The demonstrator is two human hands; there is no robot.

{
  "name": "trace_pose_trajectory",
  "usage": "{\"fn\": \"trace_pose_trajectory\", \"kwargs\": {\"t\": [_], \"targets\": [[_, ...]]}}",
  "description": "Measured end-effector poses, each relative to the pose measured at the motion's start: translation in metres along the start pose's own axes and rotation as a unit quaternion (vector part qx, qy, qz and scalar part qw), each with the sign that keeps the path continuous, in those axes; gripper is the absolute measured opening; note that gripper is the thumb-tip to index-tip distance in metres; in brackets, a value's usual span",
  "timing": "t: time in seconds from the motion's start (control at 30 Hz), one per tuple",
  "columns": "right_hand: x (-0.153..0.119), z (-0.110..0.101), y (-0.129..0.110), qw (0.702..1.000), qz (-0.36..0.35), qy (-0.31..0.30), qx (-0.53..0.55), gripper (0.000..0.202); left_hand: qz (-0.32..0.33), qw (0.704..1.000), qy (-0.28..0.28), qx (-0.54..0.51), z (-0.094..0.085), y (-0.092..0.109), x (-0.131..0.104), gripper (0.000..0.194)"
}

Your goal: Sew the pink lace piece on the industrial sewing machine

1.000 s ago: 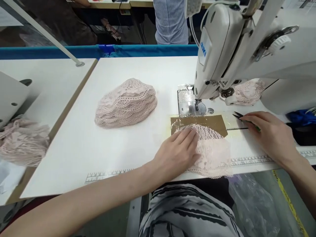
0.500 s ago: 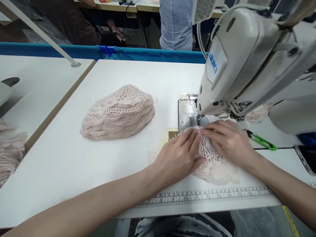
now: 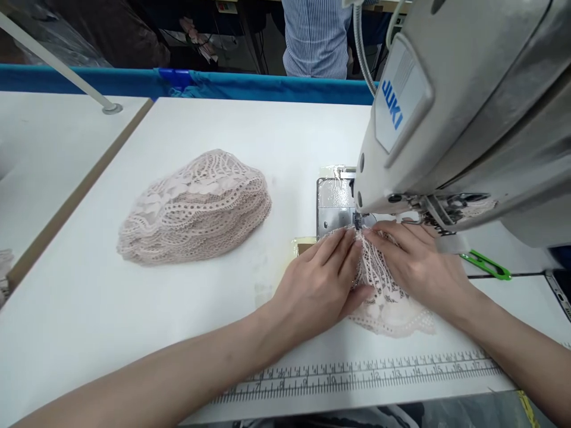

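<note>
A pale pink lace piece (image 3: 379,297) lies gathered under both hands, its scalloped edge spread toward the table's front. Its far edge reaches the presser foot (image 3: 358,221) of the white sewing machine (image 3: 464,101). My left hand (image 3: 319,276) presses the lace from the left, fingers together and tips just in front of the foot. On the right, my right hand (image 3: 422,261) grips the lace, its index fingertip close to the foot and other fingers partly beneath the machine head. The metal needle plate (image 3: 334,205) shows left of the foot.
A stack of pink lace pieces (image 3: 200,220) rests left on the white table (image 3: 285,142). A green-handled cutter (image 3: 488,265) and a phone (image 3: 559,291) lie at right. A printed ruler (image 3: 330,380) runs along the front edge. Beyond the blue cloth edge (image 3: 276,88) is a person in stripes (image 3: 316,38).
My view has shifted closer to the machine, which fills more of the frame. Both hands stay on the lace by the foot, with little visible movement.
</note>
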State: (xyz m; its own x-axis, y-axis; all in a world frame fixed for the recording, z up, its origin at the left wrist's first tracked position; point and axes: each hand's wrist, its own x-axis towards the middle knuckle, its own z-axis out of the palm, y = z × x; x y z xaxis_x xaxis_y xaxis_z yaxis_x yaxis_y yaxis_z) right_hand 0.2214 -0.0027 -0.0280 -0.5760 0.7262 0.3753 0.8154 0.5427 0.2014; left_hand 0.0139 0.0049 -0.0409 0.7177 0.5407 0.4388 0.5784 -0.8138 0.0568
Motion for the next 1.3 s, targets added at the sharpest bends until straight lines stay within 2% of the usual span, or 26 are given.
{"fn": "trace_pose_trajectory", "kwargs": {"t": [0.27,0.47,0.87,1.3], "targets": [[0.0023,-0.0022,-0.0015,1.0,0.007,0.01,-0.01,0.03,0.004,1.0,-0.002,0.009,0.0025,0.0005,0.0008,0.059],[0.0032,-0.0031,0.0,1.0,0.002,0.011,-0.016,0.028,0.003,1.0,-0.003,0.013,0.0015,0.0002,0.0004,0.054],[-0.0028,0.0015,0.002,0.999,-0.008,0.01,-0.037,0.042,-0.002,1.0,-0.013,0.017,0.001,0.0015,0.0001,0.057],[-0.001,0.0018,0.0025,0.999,0.005,-0.004,-0.04,0.043,-0.025,0.999,-0.03,0.013,0.0006,0.0019,-0.0003,0.061]]}}
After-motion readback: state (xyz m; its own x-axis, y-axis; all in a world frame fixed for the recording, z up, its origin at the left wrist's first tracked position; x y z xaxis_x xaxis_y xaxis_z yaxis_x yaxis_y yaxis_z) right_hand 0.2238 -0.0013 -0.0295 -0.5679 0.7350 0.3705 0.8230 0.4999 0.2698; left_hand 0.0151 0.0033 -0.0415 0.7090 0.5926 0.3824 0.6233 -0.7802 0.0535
